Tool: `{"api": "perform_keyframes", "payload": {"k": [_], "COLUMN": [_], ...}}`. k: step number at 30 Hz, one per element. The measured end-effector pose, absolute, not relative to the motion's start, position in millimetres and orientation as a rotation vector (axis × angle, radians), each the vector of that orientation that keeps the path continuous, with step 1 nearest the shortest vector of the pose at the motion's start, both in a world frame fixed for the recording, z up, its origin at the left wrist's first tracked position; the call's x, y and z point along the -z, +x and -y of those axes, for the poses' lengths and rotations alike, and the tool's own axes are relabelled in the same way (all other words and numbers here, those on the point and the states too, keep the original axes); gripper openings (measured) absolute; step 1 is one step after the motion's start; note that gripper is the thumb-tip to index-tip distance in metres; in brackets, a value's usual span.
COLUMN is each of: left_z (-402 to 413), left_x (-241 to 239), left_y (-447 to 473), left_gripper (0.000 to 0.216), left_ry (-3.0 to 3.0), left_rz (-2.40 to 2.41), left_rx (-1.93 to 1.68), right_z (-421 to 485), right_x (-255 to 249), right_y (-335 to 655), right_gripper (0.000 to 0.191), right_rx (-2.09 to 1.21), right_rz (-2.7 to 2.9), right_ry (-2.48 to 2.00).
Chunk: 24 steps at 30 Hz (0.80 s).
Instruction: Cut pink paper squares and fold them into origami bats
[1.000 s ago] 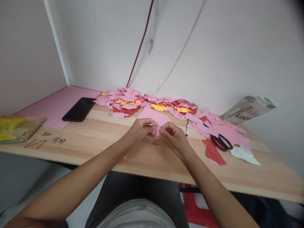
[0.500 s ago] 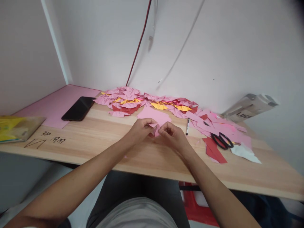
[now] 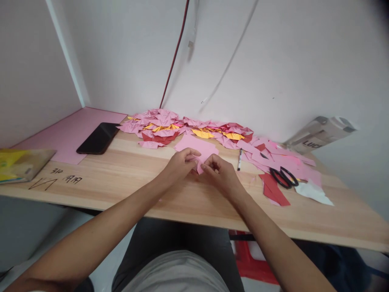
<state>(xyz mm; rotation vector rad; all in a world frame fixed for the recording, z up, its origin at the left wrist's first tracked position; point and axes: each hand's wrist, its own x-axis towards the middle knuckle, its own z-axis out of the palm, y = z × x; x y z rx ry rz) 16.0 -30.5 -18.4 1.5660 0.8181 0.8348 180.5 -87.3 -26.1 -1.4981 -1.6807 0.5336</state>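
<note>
My left hand [image 3: 183, 164] and my right hand [image 3: 219, 170] come close together over the middle of the wooden table [image 3: 121, 170]. Between their pinched fingertips is a small piece of pink paper [image 3: 199, 166], mostly hidden by the fingers. Right behind it lie pink paper sheets [image 3: 194, 144], flat on the wood. Farther back, along the wall, spreads a pile of folded paper pieces [image 3: 164, 117] in pink, yellow and red, some with small faces drawn on them.
Left are a black phone [image 3: 99, 138], a large pink sheet [image 3: 69, 129] and a yellow packet [image 3: 24, 164]. To the right lie a marker [image 3: 240, 160], black-handled scissors [image 3: 284, 178], red paper scraps [image 3: 275, 190], a white scrap [image 3: 314, 192] and a plastic bag [image 3: 322, 134].
The view has shifted slightly. Both hands stay at nearly the same place; the pink paper between them shows less of its raised edge than before.
</note>
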Motion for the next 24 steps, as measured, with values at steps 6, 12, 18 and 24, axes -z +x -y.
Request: {"api": "perform_keyframes", "payload": {"k": [6,12,18,24], "left_z": [30,30,28,26], "left_x": [15,21,26,20], "left_y": [12,14,15,12], "left_gripper": [0.031,0.027,0.023,0.017], "left_ry": [1.777,1.773,1.745,1.68], "left_rz": [-0.85,-0.785,-0.761,-0.773], "left_rx": [-0.85,-0.852,-0.892,-0.966], "right_z": [89,89,88,86], "right_x": [22,21,23,26], "right_y": [177,175,174,181], "right_gripper": [0.014,0.016,0.015,0.02], "right_rx": [-0.508,-0.502,-0.518,-0.615], "right_rz": [1.726,1.727,1.735,1.658], "right_ry": [-1.5,-1.51,-1.514,-1.479]}}
